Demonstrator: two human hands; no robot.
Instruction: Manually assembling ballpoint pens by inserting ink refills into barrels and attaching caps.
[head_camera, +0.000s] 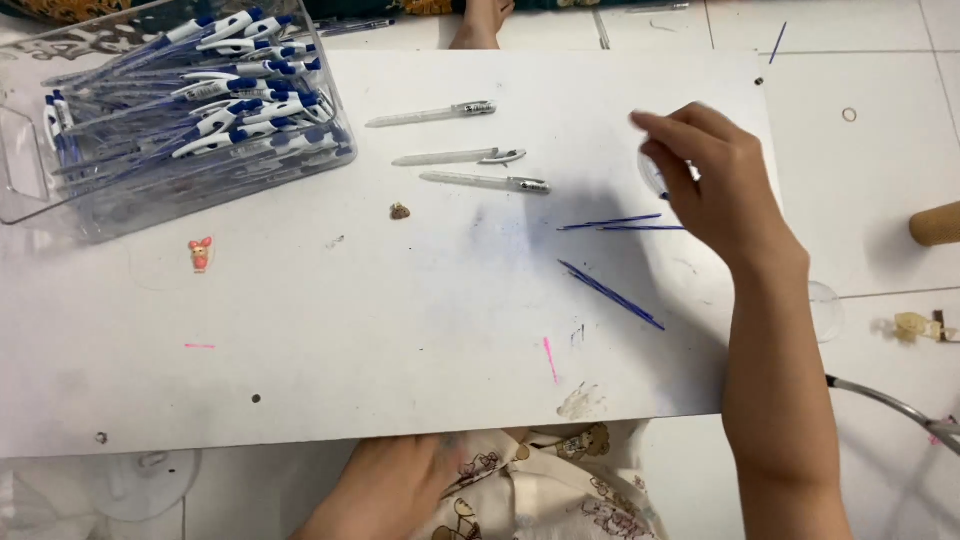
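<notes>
My right hand (705, 180) reaches over the right part of a white board (380, 330), fingers pinched around small parts in a little clear dish (650, 175). Just left of it lie two thin blue pen refills (620, 224), with further refills (610, 294) lying slantwise below. Three clear pen barrels (485, 182) with clips lie in a loose row at the upper middle. My left hand (385, 490) rests low on my lap below the board's near edge, partly hidden; its fingers cannot be made out.
A clear plastic bin (20, 170) full of several blue-and-white pens (230, 90) stands at the upper left. A small cartoon sticker (201, 254) and a tiny brown bit (400, 211) lie on the board. A clear lid (828, 310) sits off the board's right edge on white floor tiles.
</notes>
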